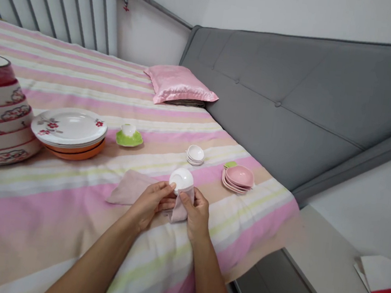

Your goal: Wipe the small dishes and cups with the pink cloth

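Both hands pinch a small white bowl (181,179) over the striped bed (67,207): left hand (151,203) at its rim, right hand (196,213) pressing a pink cloth (129,188) beneath. Its mouth tilts up-left. Pink dishes (239,176) lie right.

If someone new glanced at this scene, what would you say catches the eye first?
Front and centre, the left hand and right hand hold a small white bowl with a pinkish cloth above the striped bedspread. Behind it, stacked plates sit to the left and pink dishes to the right, near the grey headboard.
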The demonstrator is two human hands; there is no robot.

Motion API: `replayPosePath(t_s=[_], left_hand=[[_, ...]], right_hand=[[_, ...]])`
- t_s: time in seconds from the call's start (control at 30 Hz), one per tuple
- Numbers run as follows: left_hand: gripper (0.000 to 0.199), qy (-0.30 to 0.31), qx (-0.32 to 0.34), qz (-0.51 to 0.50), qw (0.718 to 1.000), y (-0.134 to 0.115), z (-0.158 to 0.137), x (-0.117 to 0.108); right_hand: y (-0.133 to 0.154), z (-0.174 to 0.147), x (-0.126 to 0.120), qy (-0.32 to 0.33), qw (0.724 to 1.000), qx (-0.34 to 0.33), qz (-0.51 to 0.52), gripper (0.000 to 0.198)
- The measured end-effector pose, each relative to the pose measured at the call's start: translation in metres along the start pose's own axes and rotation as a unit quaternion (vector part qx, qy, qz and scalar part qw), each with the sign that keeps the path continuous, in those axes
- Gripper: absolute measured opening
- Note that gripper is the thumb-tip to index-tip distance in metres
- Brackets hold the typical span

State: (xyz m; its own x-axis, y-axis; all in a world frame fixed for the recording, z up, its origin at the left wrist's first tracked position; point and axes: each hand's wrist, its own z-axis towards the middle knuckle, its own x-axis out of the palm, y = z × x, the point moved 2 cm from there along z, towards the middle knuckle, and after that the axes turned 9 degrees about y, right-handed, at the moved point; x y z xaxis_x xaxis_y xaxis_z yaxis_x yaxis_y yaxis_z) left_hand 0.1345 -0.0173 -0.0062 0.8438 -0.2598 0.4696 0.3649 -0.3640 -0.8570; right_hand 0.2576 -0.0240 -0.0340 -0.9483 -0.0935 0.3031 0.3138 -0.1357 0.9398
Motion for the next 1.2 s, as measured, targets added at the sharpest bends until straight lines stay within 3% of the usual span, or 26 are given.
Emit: replayPosePath(t_s=[0.33,0.53,0.67,0.8,0.97,1.2], left_hand=[[0.036,0.002,0.008,0.038,0.999,0.0032,-0.0023,0.0023],[0.047,0.002,0.07,0.051,0.996,-0.0016,-0.0029,0.0048],[0.045,0.006,0.102,0.092,0.991,-0.0037,-0.0035,0.0058],[0.041,0.027,0.115,0.056,0.991,0.0019,-0.0001,0.0024],[0.044,0.033,0.095,0.005,0.995,0.006,0.0046,-0.0016],[0.042,-0.003,0.048,0.018,0.999,0.0003,-0.0007,-0.0031]], right_hand=[[-0.0076,0.0017,-0.0061,-0.023,0.995,-0.003,0.094,0.02],[-0.0052,0.0033,-0.0053,-0.03,0.991,0.011,0.13,0.023],[-0.0052,0.003,-0.0051,-0.033,0.99,0.012,0.134,0.024],[-0.0062,0.0026,-0.0057,-0.03,0.992,0.013,0.126,0.024],[-0.0079,0.0027,-0.0071,-0.018,0.996,0.002,0.085,0.023],[-0.0027,0.0009,-0.0025,0.0,0.999,-0.003,0.048,0.025]])
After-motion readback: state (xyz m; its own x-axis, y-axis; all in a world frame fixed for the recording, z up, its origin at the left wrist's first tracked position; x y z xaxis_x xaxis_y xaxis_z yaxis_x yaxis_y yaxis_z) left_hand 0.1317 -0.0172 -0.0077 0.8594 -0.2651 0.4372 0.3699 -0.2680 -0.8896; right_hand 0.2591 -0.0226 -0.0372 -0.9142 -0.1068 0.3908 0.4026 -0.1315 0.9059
